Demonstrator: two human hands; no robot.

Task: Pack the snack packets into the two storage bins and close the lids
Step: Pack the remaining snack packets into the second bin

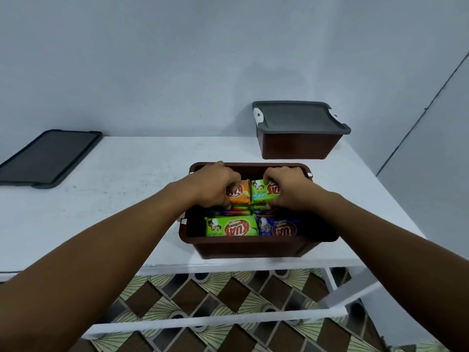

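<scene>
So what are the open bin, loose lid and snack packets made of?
Open bin: likely moulded plastic, brown, slight sheen on its rim. Loose lid: probably plastic too, dark grey, matte. Snack packets: glossy printed film, probably plastic, with crimped ends.

We look down on a white tabletop (114,189) set against a pale wall (177,59). Below it, white rails (215,322) cross a floor (228,297) of brown and green patterned tiles.

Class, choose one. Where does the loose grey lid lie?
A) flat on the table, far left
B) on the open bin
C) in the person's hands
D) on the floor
A: the loose grey lid rests flat on the white table at far left, apart from the open brown bin.
</scene>
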